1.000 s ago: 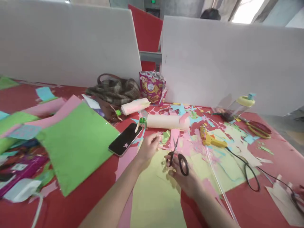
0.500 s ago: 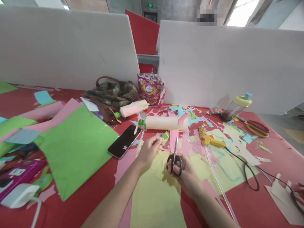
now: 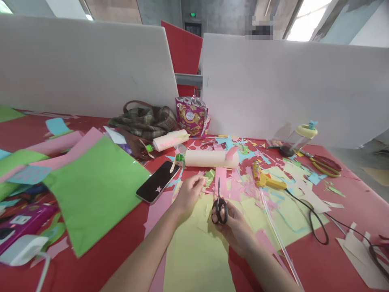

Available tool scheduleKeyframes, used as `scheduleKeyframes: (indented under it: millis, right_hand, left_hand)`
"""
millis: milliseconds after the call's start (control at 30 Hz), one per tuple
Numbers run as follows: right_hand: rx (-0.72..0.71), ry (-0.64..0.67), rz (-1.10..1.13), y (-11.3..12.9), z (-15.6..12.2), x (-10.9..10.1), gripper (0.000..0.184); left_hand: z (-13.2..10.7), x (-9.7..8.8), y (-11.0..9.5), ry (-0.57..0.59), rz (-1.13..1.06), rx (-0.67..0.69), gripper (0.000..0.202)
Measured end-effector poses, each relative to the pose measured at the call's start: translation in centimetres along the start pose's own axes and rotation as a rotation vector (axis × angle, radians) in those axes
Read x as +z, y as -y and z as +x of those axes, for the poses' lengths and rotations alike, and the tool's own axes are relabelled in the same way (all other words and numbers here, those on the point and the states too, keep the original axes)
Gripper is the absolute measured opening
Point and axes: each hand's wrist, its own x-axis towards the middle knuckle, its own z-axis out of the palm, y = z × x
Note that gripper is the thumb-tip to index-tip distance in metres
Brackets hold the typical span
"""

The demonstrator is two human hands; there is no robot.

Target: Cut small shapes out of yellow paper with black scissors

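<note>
My right hand (image 3: 235, 225) grips a pair of black-handled scissors (image 3: 219, 207), blades closed and pointing away from me, above a pale yellow paper sheet (image 3: 197, 259). To its left, my left hand (image 3: 190, 192) is closed in a pinch. What its fingertips hold is too small to make out. Just past them lies a crumpled green paper scrap (image 3: 209, 177), and beyond the scissors a pink paper strip (image 3: 221, 180). Farther back rests a paper-wrapped bottle (image 3: 206, 158) on its side, with a green cap and a pink paper fin.
Left of my hands lie a phone (image 3: 158, 182) and a large green sheet (image 3: 100, 194). A yellow glue gun (image 3: 269, 180) with a black cord is at right, near red-handled scissors (image 3: 326, 165). Behind stand a snack bag (image 3: 191, 115), a plaid bag (image 3: 146, 119) and a clear jar (image 3: 298, 140).
The scissors have turned slightly in my right hand, their blades tilting to the left. My left hand keeps its pinch. The whole view has shifted a little.
</note>
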Motion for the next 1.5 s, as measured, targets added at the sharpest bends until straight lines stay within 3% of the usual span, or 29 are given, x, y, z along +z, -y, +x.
scheduleKeyframes:
  millis: [300,733,1067,1500]
  right_hand:
    - [-0.032,0.059,0.033,0.1,-0.4,0.2,0.016]
    - [-0.067,0.112,-0.218,0.4,-0.7,0.7,0.040]
    - [-0.058,0.110,-0.291,0.5,-0.7,0.4,0.036]
    - [-0.096,0.127,-0.297,1.0,-0.7,0.1,0.032]
  left_hand:
    - [0.2,-0.4,0.2,0.028,0.095,0.052,0.025]
    - [-0.5,-0.2,-1.2,0.105,0.210,0.077,0.028]
    - [-0.9,-0.3,-1.6,0.174,0.231,0.121,0.022]
    - [-1.1,-0.1,-2.1,0.155,0.247,0.113,0.024]
